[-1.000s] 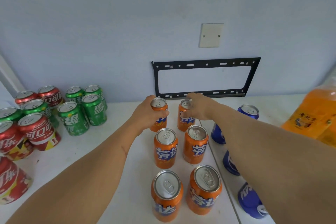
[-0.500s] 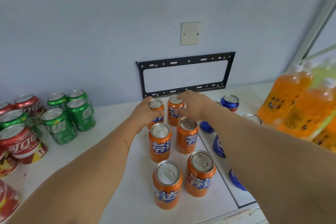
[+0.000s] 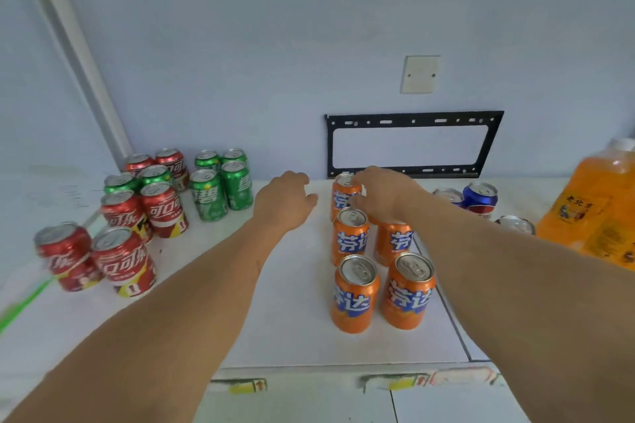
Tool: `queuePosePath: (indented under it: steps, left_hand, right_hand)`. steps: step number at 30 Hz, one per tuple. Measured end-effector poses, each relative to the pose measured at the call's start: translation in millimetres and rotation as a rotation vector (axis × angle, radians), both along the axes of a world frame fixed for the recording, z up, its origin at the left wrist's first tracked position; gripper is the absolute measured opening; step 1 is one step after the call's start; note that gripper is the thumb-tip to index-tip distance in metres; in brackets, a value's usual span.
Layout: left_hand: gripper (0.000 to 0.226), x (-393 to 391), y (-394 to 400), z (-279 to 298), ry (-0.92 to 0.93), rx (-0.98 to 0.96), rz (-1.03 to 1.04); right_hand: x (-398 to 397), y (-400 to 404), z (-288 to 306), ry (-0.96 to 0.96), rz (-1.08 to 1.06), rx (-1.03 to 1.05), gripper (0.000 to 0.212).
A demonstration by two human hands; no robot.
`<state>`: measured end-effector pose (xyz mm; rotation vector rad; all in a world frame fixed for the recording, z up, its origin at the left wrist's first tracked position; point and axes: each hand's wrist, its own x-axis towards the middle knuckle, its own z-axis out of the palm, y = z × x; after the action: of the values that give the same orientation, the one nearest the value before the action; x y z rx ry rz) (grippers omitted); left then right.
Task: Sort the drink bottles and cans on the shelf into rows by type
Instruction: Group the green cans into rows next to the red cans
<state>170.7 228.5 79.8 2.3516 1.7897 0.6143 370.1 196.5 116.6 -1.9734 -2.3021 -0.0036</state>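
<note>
Two hands work over the white shelf [image 3: 292, 336]. Left hand [image 3: 285, 203]: grip released, fingers loosely curled, holding nothing, left of the orange cans. Right hand [image 3: 381, 196]: fingers curled over the rear-row Fanta cans [image 3: 345, 196]; whether it grips one, I cannot tell. Fanta cans stand in paired rows; Coca-Cola cans [image 3: 161, 209] and Sprite cans [image 3: 220, 189] cluster left, Pepsi cans [image 3: 479, 197] right.

Left hand [image 3: 287, 201] off the orange can [image 3: 344, 194]

One wide view from my head, looking forward and down, close over the shelf [image 3: 281, 336] toward the wall [image 3: 309, 27].
</note>
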Motion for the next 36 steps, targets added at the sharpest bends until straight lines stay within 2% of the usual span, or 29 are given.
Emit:
queuePosePath:
  steps: [6,11,14,17,19,22,27,31,36]
  left_hand:
    - [0.044,-63.8,-56.4,-4.5,0.034,0.054,0.129]
    - [0.045,-114.9,-74.1,-11.8,0.044,0.101,0.210]
    - [0.041,-136.8,-70.3,-15.7,-0.074,0.079,0.262]
    - [0.036,-153.7,-55.9,-17.0,-0.367,0.042,0.291]
    - [0.030,-163.6,-40.5,-21.9,-0.559,0.037,0.293]
    - [0.042,-169.5,-15.3,-34.8,-0.729,0.004,0.292]
    - [0.055,-162.7,29.8,-50.0,-0.991,-0.111,0.268]
    - [0.066,-156.7,56.8,-60.7,-1.067,-0.109,0.313]
    - [0.084,-154.0,80.6,-78.8,-1.031,-0.080,0.368]
  right_hand:
    - [-63.4,-23.3,-7.1,0.016,0.128,-0.028,0.051]
    - [-115.8,-27.6,-22.2,0.030,0.202,-0.036,0.050]
    - [-141.2,-17.7,-30.9,0.040,0.210,-0.043,0.052]
    - [-165.9,1.8,-38.5,0.101,0.179,-0.045,0.054]
    - [-182.1,19.2,-42.8,0.197,0.139,-0.072,0.057]
    - [-200.5,46.6,-49.6,0.385,0.065,-0.094,0.058]
    - [-216.6,90.4,-54.4,0.845,-0.123,-0.105,0.070]
    - [-219.8,117.5,-61.5,1.118,-0.211,-0.113,0.078]
    - [-226.3,146.6,-72.8,1.253,-0.210,-0.180,0.086]
